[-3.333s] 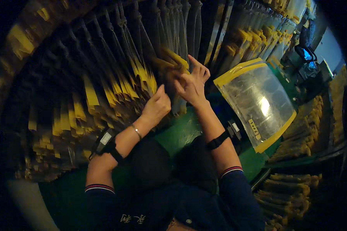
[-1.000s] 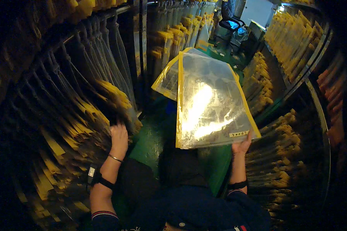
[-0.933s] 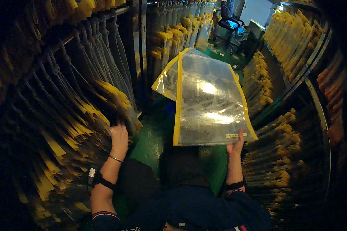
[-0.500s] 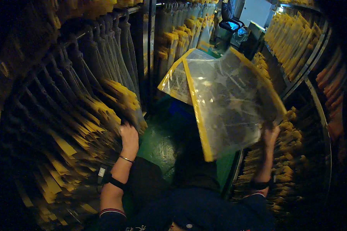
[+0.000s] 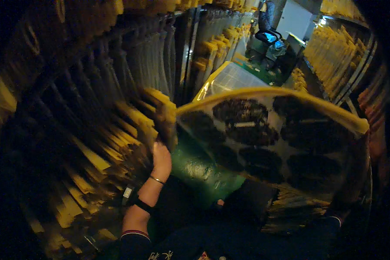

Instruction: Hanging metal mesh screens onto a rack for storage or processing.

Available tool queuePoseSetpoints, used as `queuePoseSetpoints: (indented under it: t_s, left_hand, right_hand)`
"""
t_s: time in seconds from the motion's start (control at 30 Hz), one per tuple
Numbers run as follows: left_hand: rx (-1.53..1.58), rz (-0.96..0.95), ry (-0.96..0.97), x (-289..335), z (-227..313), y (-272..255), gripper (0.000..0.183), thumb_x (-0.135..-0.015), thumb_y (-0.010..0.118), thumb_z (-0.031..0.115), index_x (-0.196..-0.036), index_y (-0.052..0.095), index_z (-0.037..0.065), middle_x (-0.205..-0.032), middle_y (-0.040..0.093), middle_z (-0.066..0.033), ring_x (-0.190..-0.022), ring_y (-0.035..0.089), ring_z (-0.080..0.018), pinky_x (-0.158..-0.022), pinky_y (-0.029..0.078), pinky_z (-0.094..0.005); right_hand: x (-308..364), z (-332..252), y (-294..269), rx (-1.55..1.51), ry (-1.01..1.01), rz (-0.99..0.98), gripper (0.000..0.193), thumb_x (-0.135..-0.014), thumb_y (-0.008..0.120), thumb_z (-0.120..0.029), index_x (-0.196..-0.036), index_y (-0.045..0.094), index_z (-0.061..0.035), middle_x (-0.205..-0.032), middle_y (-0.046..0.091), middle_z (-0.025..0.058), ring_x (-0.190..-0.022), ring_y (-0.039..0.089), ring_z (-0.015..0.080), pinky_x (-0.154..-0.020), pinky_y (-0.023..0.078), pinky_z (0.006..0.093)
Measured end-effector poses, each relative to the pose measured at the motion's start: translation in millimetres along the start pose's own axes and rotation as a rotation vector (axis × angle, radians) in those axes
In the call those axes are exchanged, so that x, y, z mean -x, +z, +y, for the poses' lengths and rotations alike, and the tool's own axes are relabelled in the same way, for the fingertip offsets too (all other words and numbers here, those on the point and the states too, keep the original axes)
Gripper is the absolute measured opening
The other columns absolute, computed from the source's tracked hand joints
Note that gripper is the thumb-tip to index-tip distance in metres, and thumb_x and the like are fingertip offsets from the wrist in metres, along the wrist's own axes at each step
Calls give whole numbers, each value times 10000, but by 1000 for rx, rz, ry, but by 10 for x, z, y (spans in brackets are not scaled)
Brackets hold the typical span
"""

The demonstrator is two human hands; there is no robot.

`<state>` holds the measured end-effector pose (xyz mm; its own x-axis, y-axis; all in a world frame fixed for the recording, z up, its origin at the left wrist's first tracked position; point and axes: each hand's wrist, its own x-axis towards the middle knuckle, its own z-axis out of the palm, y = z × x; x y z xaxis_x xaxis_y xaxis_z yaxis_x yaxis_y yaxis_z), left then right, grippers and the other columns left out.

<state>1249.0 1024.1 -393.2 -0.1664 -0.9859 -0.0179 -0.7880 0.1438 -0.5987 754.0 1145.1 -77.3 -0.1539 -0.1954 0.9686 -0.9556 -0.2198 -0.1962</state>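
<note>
At the left rack, my left hand point(image 5: 161, 158) is closed at the lower edges of hanging clear sheets with yellow edging point(image 5: 154, 110); its fingertips are partly hidden among them. A large, see-through film sheet point(image 5: 271, 106) with a yellow border and several dark round patterns is raised on my right. Behind it shows another clear sheet point(image 5: 236, 80) with a yellow edge and a grid. My right sleeve point(image 5: 327, 222) leads up to the large sheet's right side, which my right hand holds. That hand is lost in the dark there.
Racks of hanging yellow-edged sheets line both sides of a narrow aisle, with more sheets point(image 5: 333, 65) at the far right. Stacked sheets point(image 5: 290, 210) sit low on the right. A green floor point(image 5: 199, 173) runs to an office chair point(image 5: 268, 26) at the far end.
The large sheet has swung to the right and turned, now showing its dark round patterns. My right hand has gone from sight. My left hand stays at the hanging sheets while the view shifts.
</note>
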Motion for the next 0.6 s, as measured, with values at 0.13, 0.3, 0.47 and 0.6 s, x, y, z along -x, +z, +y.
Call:
queuePoseSetpoints:
  t_s: [0.13, 0.3, 0.47, 0.6]
  left_hand:
    - [-37, -42, 17, 34, -52, -23, 418, -907, 465, 219, -1280, 586, 72, -1305, 555, -72, -1212, 455, -260, -962, 314, -388]
    - [-99, 24, -76, 134, -143, 55, 457, -918, 442, 229, -1334, 533, 60, -1439, 437, -88, -1333, 337, -283, -1027, 258, -392]
    - [-95, -184, 111, 22, -42, -178, 522, -918, 460, 268, -1389, 455, 41, -1442, 416, -104, -1316, 353, -276, -1032, 271, -396]
    - [1497, 277, -362, 55, 38, 768, 561, -936, 450, 289, -1421, 372, 17, -1326, 488, -109, -1235, 415, -255, -1027, 317, -358]
  right_hand:
    - [57, -40, 134, -21, 10, -12, 290, -878, 647, -227, -1095, 633, -36, -993, 654, 103, -854, 612, 174, -703, 494, 279]
    - [447, -214, 267, -102, 63, -53, 293, -872, 652, -231, -1094, 638, -41, -990, 658, 109, -843, 620, 183, -699, 499, 281]
    - [1260, -706, 76, -157, 206, -316, 297, -867, 657, -235, -1094, 642, -46, -987, 663, 115, -832, 628, 191, -696, 504, 283]
    - [2039, -1025, 390, -390, 401, -612, 299, -862, 661, -239, -1094, 646, -50, -985, 666, 120, -823, 635, 198, -693, 507, 285]
